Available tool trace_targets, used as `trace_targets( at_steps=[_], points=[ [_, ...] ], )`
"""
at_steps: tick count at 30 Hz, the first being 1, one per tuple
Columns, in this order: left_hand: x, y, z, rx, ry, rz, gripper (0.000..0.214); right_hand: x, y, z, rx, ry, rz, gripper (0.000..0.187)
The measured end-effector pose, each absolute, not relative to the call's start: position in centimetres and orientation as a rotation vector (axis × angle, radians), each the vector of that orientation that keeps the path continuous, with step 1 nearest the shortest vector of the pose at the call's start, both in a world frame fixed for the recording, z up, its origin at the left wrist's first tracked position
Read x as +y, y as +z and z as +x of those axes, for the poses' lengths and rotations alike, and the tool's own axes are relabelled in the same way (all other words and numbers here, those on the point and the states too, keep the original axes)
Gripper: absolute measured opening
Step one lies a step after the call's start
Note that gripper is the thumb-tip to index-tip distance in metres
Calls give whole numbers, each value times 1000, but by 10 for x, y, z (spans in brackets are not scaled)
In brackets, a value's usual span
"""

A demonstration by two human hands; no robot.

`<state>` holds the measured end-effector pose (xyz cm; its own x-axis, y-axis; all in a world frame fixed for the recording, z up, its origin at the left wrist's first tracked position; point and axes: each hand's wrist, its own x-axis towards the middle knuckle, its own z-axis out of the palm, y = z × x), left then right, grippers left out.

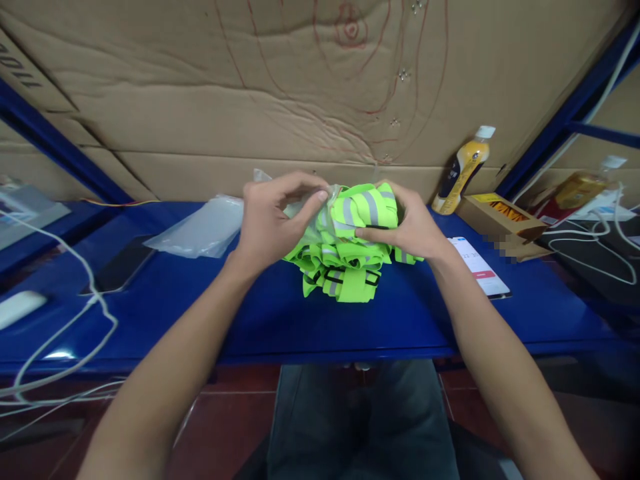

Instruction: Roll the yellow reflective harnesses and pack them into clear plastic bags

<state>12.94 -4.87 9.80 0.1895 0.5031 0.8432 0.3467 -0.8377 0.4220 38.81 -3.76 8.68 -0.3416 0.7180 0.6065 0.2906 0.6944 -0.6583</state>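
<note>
Near the middle of the blue table (260,320), toward its back edge, the left hand (270,223) pinches the clear plastic bag (300,208) between thumb and fingers. The right hand (407,223) clamps the folded neon-yellow reflective vest (345,257), thumb pressed on top. A juice bottle (463,170) stands at the back right.

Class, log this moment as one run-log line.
left hand: pinches clear plastic bag | right hand: grips folded hi-vis vest | surface: blue shelf

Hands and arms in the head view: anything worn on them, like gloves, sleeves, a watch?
The left hand and right hand are bare, with no gloves or rings showing. Both forearms are uncovered to the frame edge: no sleeves, watch or wristband in view.
</note>
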Motion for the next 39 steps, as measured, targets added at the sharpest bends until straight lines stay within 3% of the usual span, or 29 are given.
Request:
trace_targets(
  at_steps=[7, 15, 23, 31, 39],
  points=[
    [-49, 90, 137, 1031, 1783, 2238, 18, -49, 90, 381, -2022, 332, -678, 49],
    [-49, 87, 142, 1049, 1818, 2151, 21, -51, 88, 379, -2055, 400, -588, 49],
    [-39, 77, 144, 1025, 1832, 2045, 23, -51, 83, 370, -1999, 401, -668, 67],
    [-39, 78, 146, 995, 1768, 2036, 23, -54, 87, 375, -1968, 551, -668, 41],
    [-45, 86, 142, 795, 1615, 2202, 29, -47, 88, 377, -1938, 611, -671, 52]
  ],
)
